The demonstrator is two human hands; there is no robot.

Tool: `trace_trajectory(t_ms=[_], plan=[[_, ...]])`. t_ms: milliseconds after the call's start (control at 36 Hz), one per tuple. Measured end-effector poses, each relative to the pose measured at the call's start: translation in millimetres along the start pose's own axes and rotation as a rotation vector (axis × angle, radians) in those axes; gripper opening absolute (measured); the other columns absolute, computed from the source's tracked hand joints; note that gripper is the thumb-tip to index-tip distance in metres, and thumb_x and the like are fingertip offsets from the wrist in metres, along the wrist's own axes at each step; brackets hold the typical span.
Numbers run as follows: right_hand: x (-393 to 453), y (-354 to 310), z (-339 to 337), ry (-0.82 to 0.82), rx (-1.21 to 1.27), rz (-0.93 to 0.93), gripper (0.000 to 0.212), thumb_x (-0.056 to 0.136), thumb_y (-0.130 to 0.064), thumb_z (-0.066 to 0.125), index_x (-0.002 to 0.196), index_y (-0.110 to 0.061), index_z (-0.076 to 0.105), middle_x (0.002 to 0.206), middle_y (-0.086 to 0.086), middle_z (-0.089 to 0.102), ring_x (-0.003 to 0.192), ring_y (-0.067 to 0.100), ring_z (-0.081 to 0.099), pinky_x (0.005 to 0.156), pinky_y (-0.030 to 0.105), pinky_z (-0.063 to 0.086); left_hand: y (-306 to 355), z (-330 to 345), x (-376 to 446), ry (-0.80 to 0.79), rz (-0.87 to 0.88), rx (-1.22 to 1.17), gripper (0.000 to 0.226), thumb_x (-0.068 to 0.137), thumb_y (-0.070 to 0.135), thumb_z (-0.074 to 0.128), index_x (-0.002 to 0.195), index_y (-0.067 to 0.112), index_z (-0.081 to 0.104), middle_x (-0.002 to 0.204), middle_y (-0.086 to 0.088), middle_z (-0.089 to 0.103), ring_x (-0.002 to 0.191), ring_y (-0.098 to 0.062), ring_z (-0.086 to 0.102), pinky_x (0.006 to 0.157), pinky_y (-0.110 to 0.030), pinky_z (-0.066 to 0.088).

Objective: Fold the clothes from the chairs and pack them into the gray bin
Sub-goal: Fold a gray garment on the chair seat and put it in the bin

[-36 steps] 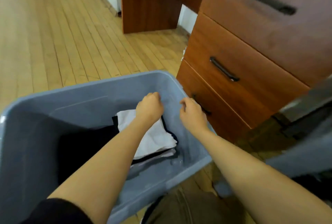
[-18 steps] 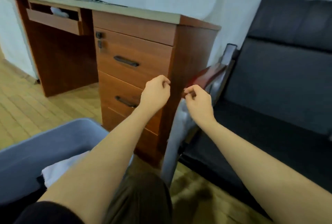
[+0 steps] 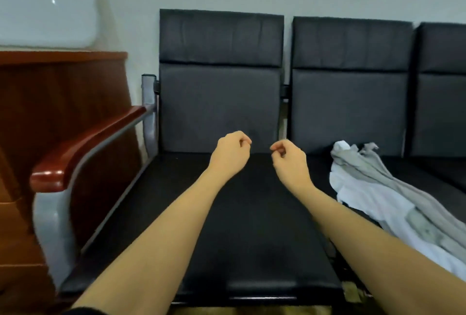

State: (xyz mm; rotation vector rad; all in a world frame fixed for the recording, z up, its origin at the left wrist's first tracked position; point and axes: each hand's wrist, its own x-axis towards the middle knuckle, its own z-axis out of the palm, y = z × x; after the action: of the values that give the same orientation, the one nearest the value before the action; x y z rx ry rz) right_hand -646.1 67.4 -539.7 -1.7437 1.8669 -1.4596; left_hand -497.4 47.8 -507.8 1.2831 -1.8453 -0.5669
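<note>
I see my left hand [image 3: 230, 154] and right hand [image 3: 290, 160] curled, holding nothing, above the black chair seat [image 3: 252, 239]; gray and white clothes [image 3: 373, 188] lie right of it.

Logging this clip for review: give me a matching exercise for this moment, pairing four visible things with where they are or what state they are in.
Column one:
1. left hand
2. gray and white clothes
3. wooden armrest
4. right hand

Column two:
A. lying unfolded on the middle seat
B. curled, holding nothing, nearer the clothes
C. at the left end of the row of chairs
D. curled, holding nothing, nearer the armrest

Pairs: 1-D, 2-A, 3-C, 4-B
</note>
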Motion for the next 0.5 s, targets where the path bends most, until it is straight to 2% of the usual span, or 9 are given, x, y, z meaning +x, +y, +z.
trace_trajectory(t_ms=[139, 194, 278, 333, 417, 500], plan=[[10, 74, -56, 0.059, -0.191, 0.092, 0.016, 0.088, -0.009, 0.046, 0.095, -0.019, 0.057, 0.093, -0.003, 0.061, 0.081, 0.016, 0.054, 0.068, 0.029, 0.038, 30, 93, 18, -0.182, 0.058, -0.040, 0.020, 0.096, 0.014, 0.043, 0.093, 0.021, 0.061, 0.092, -0.002, 0.065, 0.082, -0.021, 0.065, 0.080, -0.044, 0.054], [13, 103, -75, 0.076, -0.274, 0.149, 0.017, 0.088, -0.010, 0.046, 0.098, -0.016, 0.058, 0.097, 0.001, 0.063, 0.086, 0.020, 0.056, 0.069, 0.031, 0.040, 41, 128, 26, -0.231, 0.082, -0.041, 0.021, 0.095, 0.013, 0.043, 0.091, 0.021, 0.061, 0.097, -0.004, 0.066, 0.082, -0.021, 0.064, 0.080, -0.043, 0.054], [19, 139, -98, 0.062, -0.407, 0.230, 0.024, 0.090, -0.010, 0.044, 0.109, -0.013, 0.058, 0.109, 0.005, 0.062, 0.098, 0.026, 0.058, 0.081, 0.037, 0.045, 53, 173, 35, -0.288, 0.103, -0.035, 0.023, 0.095, 0.012, 0.042, 0.096, 0.019, 0.064, 0.102, -0.005, 0.066, 0.086, -0.021, 0.062, 0.081, -0.041, 0.053], [25, 160, -110, 0.027, -0.560, 0.219, 0.028, 0.091, -0.007, 0.045, 0.116, -0.010, 0.056, 0.116, 0.007, 0.059, 0.106, 0.027, 0.055, 0.087, 0.035, 0.042, 59, 199, 42, -0.326, 0.121, -0.018, 0.025, 0.095, 0.011, 0.041, 0.101, 0.016, 0.065, 0.103, -0.005, 0.066, 0.084, -0.021, 0.060, 0.080, -0.039, 0.053], [37, 191, -124, 0.083, -0.765, 0.156, 0.027, 0.089, -0.003, 0.044, 0.114, -0.004, 0.055, 0.114, 0.012, 0.057, 0.108, 0.030, 0.051, 0.088, 0.034, 0.037, 67, 234, 54, -0.371, 0.130, -0.009, 0.028, 0.094, 0.009, 0.040, 0.107, 0.013, 0.064, 0.103, -0.006, 0.065, 0.085, -0.022, 0.060, 0.079, -0.037, 0.052], [48, 217, -138, 0.130, -0.890, 0.203, 0.025, 0.087, -0.001, 0.042, 0.109, 0.000, 0.053, 0.109, 0.017, 0.055, 0.103, 0.035, 0.051, 0.085, 0.037, 0.036, 76, 269, 67, -0.408, 0.151, -0.019, 0.031, 0.093, 0.008, 0.038, 0.109, 0.012, 0.064, 0.105, -0.010, 0.065, 0.089, -0.026, 0.060, 0.078, -0.038, 0.052]])
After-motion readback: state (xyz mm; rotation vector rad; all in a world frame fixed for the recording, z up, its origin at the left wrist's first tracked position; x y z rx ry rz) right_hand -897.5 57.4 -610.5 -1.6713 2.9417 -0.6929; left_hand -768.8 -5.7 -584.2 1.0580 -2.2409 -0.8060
